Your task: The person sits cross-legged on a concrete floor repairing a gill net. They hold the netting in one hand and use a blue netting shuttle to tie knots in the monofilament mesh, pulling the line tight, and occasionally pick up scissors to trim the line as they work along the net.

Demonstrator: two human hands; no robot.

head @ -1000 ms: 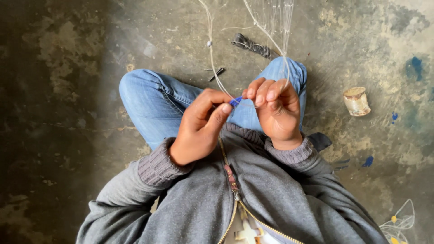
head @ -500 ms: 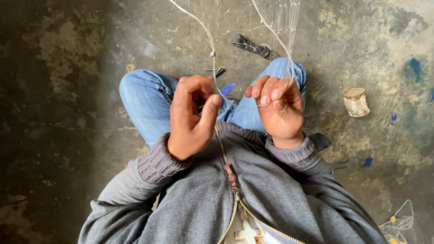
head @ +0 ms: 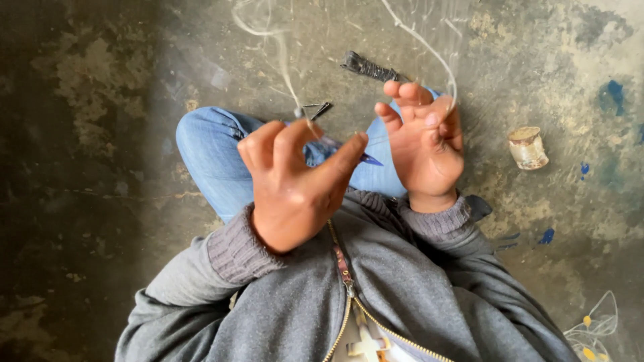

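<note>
I sit cross-legged on a stained concrete floor in blue jeans and a grey zip jacket. My left hand (head: 295,181) is raised in front of my chest, fingers curled, pinching a small blue netting needle (head: 369,159) whose tip pokes out past the thumb. A thin pale line (head: 285,64) rises from this hand and loops up out of view. My right hand (head: 424,144) is beside it, fingers bent, with a second strand of fine translucent netting line (head: 429,50) caught over the fingertips. The two hands are a few centimetres apart.
A dark ribbed tool (head: 367,66) and a small black clip (head: 318,108) lie on the floor beyond my knee. A pale thread spool (head: 528,147) stands at the right. A piece of net with yellow bits (head: 594,325) lies at the lower right.
My left hand has pulled up and back toward my chest, drawing the line with it. My right hand has opened its fingers a little and lifted. The view is closer.
</note>
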